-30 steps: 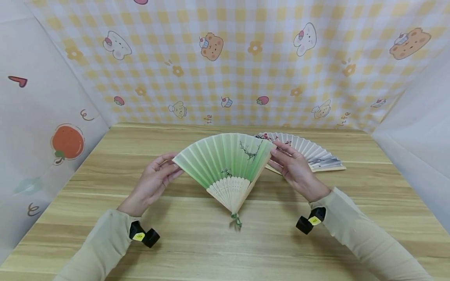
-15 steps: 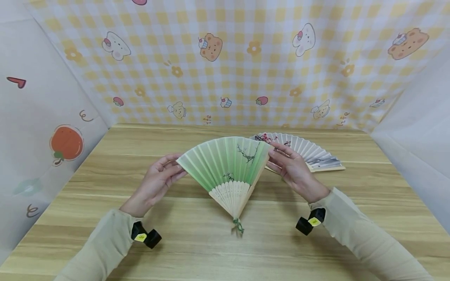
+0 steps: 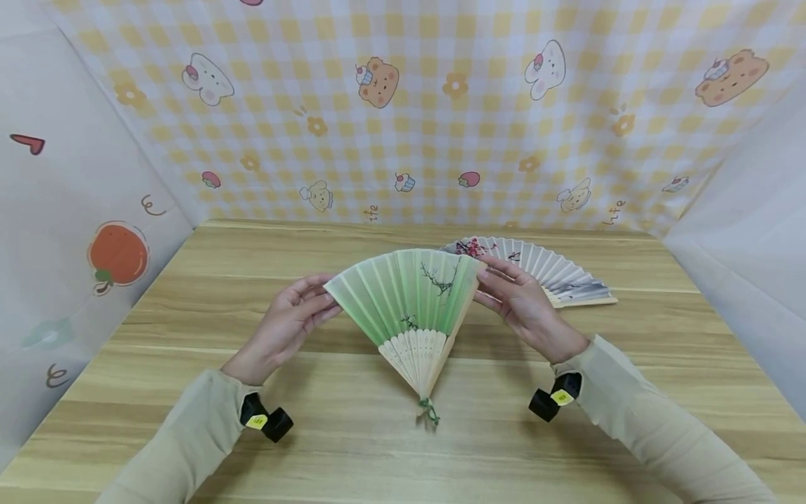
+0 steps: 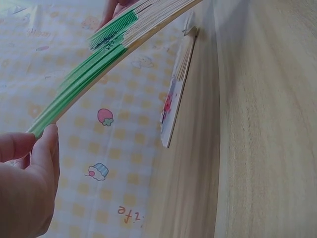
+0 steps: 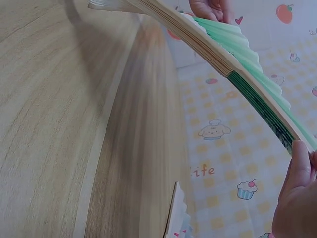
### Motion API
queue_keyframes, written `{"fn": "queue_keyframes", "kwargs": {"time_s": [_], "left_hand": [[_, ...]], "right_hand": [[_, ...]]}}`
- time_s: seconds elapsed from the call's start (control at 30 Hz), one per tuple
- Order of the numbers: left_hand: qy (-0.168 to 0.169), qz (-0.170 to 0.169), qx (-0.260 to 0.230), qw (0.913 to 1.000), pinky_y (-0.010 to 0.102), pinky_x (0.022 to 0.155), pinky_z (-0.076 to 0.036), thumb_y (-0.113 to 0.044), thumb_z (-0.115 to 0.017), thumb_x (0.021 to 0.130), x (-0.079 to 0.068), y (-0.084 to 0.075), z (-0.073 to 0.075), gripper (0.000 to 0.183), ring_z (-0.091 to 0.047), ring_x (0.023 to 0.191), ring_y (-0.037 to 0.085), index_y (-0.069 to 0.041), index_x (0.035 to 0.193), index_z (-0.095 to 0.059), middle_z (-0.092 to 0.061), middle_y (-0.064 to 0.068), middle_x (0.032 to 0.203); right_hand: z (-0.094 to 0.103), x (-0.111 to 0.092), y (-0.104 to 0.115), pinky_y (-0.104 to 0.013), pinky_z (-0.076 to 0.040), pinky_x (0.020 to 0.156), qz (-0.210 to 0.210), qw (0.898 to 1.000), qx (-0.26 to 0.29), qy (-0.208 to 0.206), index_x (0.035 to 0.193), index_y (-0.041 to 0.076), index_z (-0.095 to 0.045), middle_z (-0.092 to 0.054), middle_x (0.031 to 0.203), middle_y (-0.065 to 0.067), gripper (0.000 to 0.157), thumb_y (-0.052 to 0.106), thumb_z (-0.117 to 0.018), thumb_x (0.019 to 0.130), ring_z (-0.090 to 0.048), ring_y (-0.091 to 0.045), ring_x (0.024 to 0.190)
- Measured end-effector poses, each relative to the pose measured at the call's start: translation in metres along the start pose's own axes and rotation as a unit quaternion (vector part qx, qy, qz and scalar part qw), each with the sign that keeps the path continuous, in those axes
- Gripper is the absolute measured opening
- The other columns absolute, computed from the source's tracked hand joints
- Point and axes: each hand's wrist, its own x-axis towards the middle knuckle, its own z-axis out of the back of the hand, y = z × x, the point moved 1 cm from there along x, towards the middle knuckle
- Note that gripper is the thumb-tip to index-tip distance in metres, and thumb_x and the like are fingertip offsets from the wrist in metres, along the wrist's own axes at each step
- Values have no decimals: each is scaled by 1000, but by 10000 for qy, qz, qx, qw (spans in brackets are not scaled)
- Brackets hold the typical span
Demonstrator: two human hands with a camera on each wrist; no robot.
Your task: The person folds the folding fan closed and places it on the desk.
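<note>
A green folding fan (image 3: pixel 409 294) with pale slatted ribs and a dark branch print is spread between my hands, its pivot end pointing toward me. My left hand (image 3: pixel 292 318) pinches the fan's upper left corner between thumb and fingers. At the opposite corner, my right hand (image 3: pixel 522 304) pinches the outer guard stick. A green knotted cord (image 3: pixel 429 413) hangs from the pivot. In the left wrist view the fan (image 4: pixel 94 69) is held up off the table, and several folds on one side are bunched together.
A second folding fan (image 3: pixel 548 269), white with red blossoms and grey shading, lies spread on the wooden table (image 3: pixel 352 448) behind my right hand. A yellow checked cloth (image 3: pixel 403 140) hangs at the back, with white cloth (image 3: pixel 57 210) along the left side.
My left hand has moved a little to the right, toward the right hand. The green fan's spread has narrowed, and its pivot has lowered toward me. More of the white fan shows.
</note>
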Motion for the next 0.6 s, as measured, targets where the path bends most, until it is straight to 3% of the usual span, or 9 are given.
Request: {"fn": "queue_keyframes", "kwargs": {"time_s": [0.2, 0.43, 0.6], "left_hand": [[71, 47, 83, 9999, 26, 85, -47, 6, -46, 90, 2, 0, -3, 23, -60, 93, 14, -10, 105, -54, -59, 4, 102], [100, 69, 61, 9999, 25, 85, -48, 6, -45, 90, 4, 2, -6, 24, -60, 92, 15, -10, 105, -55, -60, 4, 102], [49, 174, 39, 9998, 26, 85, -47, 6, -47, 89, 6, 5, -9, 24, -60, 92, 15, -10, 106, -54, -60, 4, 101]], "right_hand": [[-2, -1, -1, -24, -51, 77, -73, 9999, 5, 75, 100, 15, -63, -59, 100, -3, 21, 1, -55, 87, -61, -13, 85], [-2, -2, -2, -24, -51, 77, -126, 9999, -13, 113, 113, 10, -56, -60, 100, -3, 27, 2, -56, 87, -62, -13, 85], [-3, -2, -3, -23, -51, 77, -88, 9995, -153, 274, 108, 13, -61, -61, 99, -2, 23, 3, -55, 88, -61, -12, 86]]}}
